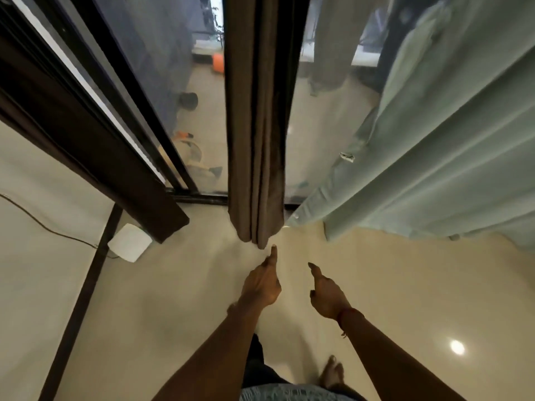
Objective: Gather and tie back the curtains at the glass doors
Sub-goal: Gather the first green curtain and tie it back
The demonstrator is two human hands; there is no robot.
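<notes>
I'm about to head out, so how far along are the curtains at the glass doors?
Done: the brown curtain hangs bunched in narrow folds, though no tie shows on it. In hand: nothing yet; the left hand and right hand reach toward its hem, empty. Left: tying it, and gathering the green curtain, which is spread wide.

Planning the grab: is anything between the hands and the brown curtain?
Nothing visible. The left hand and right hand hold nothing, and only floor shows between them and the hem of the brown curtain.
</notes>
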